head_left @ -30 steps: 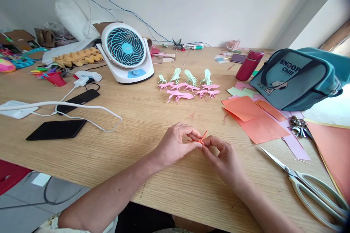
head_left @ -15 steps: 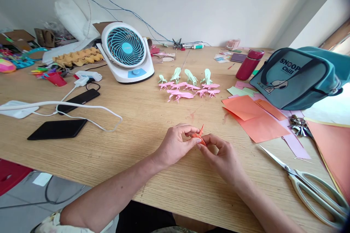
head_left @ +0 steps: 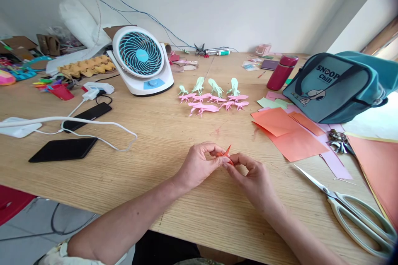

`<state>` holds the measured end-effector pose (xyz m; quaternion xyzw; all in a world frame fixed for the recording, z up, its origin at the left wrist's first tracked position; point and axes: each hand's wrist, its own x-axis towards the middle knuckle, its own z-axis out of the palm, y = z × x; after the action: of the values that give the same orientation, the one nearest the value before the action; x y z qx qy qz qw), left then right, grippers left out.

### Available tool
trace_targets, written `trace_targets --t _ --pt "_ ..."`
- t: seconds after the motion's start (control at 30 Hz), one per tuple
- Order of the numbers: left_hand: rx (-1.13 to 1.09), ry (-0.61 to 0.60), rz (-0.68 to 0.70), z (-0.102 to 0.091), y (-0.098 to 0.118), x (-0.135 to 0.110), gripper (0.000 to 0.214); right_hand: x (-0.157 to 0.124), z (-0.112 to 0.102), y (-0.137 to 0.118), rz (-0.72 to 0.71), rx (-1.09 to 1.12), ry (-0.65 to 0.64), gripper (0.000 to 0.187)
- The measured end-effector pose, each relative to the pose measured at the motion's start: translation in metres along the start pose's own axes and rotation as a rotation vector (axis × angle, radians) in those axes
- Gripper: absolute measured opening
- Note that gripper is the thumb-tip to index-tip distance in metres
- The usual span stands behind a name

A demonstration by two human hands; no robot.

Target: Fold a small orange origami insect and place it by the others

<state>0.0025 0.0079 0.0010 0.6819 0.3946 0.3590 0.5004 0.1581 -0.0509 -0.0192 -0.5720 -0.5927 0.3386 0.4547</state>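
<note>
A small piece of folded orange paper is pinched between both hands above the near part of the wooden table. My left hand grips it from the left with thumb and fingertips, and a thin pointed tip sticks up between the hands. From the right, my right hand pinches its lower end. The fingers cover much of its shape. Beyond the hands stand several folded pink paper figures, with several pale green paper figures behind them.
At right lie scissors, orange paper sheets, a bunch of keys and a teal bag. A red bottle stands beside the bag. A fan, a black phone and a white cable occupy the left.
The view has shifted slightly. Both hands keep their pinch on the orange paper, and its upright tip leans and sits a little lower than before.
</note>
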Motion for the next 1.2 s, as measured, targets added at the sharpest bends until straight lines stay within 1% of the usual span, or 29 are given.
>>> trace_targets --t 0.13,0.23,0.3,0.37,0.43,0.5,0.57,0.63,0.8,1.03,1.2 --pt "-0.049 -0.037 -0.006 -0.002 -0.001 0.001 0.009 -0.001 0.001 0.0 -0.001 -0.016 0.006 0.016" --pt "-0.101 -0.085 -0.028 -0.004 -0.003 0.001 0.01 -0.001 -0.002 0.0 -0.043 -0.034 -0.032 0.013" --pt "-0.116 -0.1 -0.037 -0.006 -0.003 0.001 0.012 0.0 -0.006 0.0 -0.057 0.022 -0.068 0.011" --pt "-0.111 -0.112 -0.049 -0.007 -0.003 0.001 0.016 0.001 -0.012 0.001 -0.051 0.12 -0.108 0.015" --pt "-0.138 -0.152 -0.084 -0.008 -0.004 0.001 0.022 0.003 -0.016 0.003 -0.051 0.207 -0.127 0.018" --pt "-0.215 -0.211 -0.134 -0.008 -0.005 0.002 0.026 0.004 -0.018 0.005 -0.067 0.244 -0.134 0.018" --pt "-0.286 -0.262 -0.183 -0.007 -0.007 0.003 0.028 0.004 -0.019 0.008 -0.083 0.232 -0.151 0.016" --pt "-0.31 -0.285 -0.218 -0.007 -0.008 0.003 0.027 0.005 -0.019 0.009 -0.089 0.205 -0.168 0.013" --pt "-0.287 -0.303 -0.234 -0.008 -0.009 0.003 0.021 0.004 -0.018 0.01 -0.078 0.163 -0.166 0.013" --pt "-0.259 -0.347 -0.237 -0.012 -0.006 0.003 0.013 0.004 -0.019 0.013 -0.078 0.213 -0.206 0.009" --pt "-0.205 -0.342 -0.203 -0.01 -0.006 0.003 0.014 0.003 -0.02 0.007 -0.135 0.132 -0.206 0.008"
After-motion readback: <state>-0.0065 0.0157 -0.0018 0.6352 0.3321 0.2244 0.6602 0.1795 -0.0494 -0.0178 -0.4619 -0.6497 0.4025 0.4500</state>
